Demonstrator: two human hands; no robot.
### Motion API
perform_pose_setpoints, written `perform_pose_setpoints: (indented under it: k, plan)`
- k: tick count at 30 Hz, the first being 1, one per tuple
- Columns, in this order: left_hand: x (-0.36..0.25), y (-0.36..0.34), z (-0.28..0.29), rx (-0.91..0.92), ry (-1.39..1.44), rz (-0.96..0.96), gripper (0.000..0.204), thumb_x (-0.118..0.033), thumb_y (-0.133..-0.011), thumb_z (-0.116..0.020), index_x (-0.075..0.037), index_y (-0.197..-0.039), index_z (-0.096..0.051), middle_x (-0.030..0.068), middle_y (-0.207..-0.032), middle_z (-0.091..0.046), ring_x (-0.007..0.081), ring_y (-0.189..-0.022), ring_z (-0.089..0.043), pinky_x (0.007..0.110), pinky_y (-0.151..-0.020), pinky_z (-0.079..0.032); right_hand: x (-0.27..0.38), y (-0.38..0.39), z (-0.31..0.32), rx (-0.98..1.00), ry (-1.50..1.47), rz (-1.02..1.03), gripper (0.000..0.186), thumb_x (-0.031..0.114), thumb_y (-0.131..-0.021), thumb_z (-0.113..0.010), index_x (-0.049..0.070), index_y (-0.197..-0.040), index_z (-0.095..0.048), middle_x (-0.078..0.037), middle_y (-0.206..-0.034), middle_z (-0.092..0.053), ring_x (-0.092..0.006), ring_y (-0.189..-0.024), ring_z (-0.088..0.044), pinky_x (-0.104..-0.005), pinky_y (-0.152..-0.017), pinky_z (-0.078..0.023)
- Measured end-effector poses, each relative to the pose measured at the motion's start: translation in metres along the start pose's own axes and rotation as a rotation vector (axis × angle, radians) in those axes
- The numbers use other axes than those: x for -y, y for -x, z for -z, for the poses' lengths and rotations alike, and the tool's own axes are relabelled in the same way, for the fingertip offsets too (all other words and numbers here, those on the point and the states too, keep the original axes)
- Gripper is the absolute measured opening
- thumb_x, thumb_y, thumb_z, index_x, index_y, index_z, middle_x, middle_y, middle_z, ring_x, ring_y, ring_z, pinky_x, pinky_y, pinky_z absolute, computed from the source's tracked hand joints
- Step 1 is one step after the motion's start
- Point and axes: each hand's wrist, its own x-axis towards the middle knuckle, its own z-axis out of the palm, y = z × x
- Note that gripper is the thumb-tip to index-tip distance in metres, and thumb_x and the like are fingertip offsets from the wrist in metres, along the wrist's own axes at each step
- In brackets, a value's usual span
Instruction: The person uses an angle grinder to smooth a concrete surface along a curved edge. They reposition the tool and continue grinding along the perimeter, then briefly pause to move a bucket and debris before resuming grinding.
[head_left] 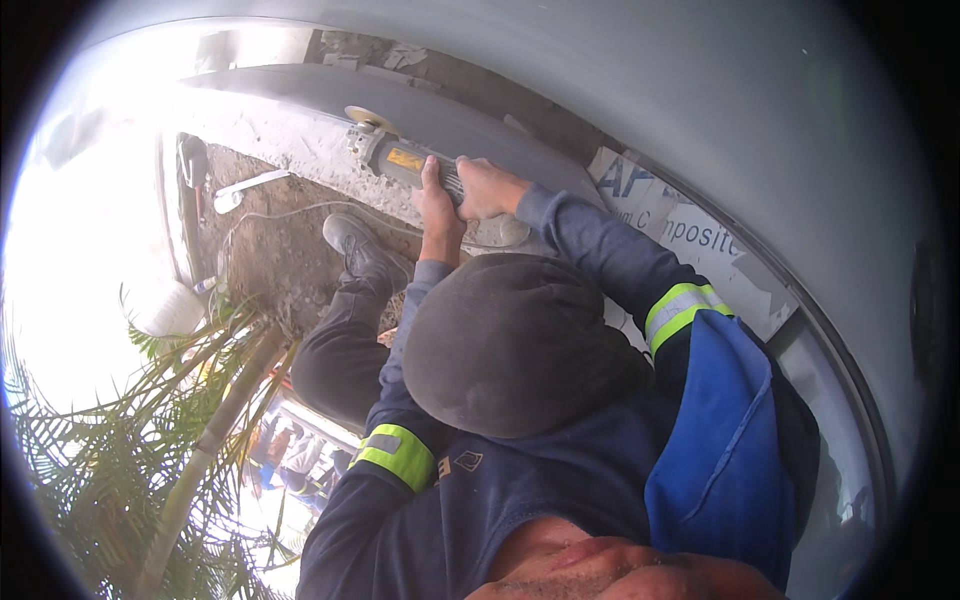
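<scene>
An angle grinder (400, 160) with a grey body, yellow label and pale disc (366, 116) is held over a long dusty concrete ledge (270, 130). My left hand (437, 200) is closed on the grinder's body, thumb along it. My right hand (485, 188) grips its rear part, just right of the left hand. A thin cable (285, 214) runs across the ground below the ledge. My bent knee, in dark grey cloth, is close below my hands.
Grey panels (760, 100) curve along the top and right, with printed protective sheeting (730, 270). My booted foot (350, 240) rests on rubble-strewn soil (270, 270). A palm plant (220, 420) and a white cylindrical object (165, 310) are at the left. Small, unclear figures show beyond the palm.
</scene>
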Motion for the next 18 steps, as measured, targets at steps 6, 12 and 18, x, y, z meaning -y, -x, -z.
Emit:
perform_pose_setpoints:
  k: [6, 12, 18]
  plan:
    - [-0.006, -0.006, -0.001, -0.018, 0.014, 0.02, 0.031, -0.028, -0.104, -0.063, 0.0, -0.117, -0.059, 0.0056, -0.098, -0.064, 0.0162, -0.084, -0.067, 0.034, -0.074, -0.058, -0.003, -0.013, -0.005, -0.014, -0.011, 0.02, 0.063, 0.015, -0.07, -0.084, -0.016, -0.119, -0.058, -0.035, -0.106, -0.071, -0.0436, -0.103, -0.073, -0.0458, -0.085, -0.059]
    - [-0.013, -0.017, 0.007, -0.021, 0.018, 0.035, 0.037, -0.032, -0.104, -0.063, 0.001, -0.12, -0.06, 0.0083, -0.101, -0.067, 0.0195, -0.088, -0.069, 0.037, -0.078, -0.059, 0.004, -0.027, -0.005, 0.012, 0.004, 0.02, 0.063, 0.017, -0.072, -0.084, -0.014, -0.12, -0.059, -0.033, -0.11, -0.072, -0.0422, -0.105, -0.073, -0.0449, -0.087, -0.06]
    - [-0.014, -0.023, 0.007, -0.032, 0.01, 0.024, 0.04, -0.035, -0.104, -0.062, 0.001, -0.122, -0.059, 0.0107, -0.103, -0.069, 0.0232, -0.089, -0.071, 0.04, -0.081, -0.06, 0.005, -0.034, -0.007, 0.027, -0.004, -0.003, 0.064, 0.018, -0.073, -0.084, -0.013, -0.123, -0.059, -0.032, -0.113, -0.072, -0.041, -0.108, -0.073, -0.0452, -0.09, -0.06]
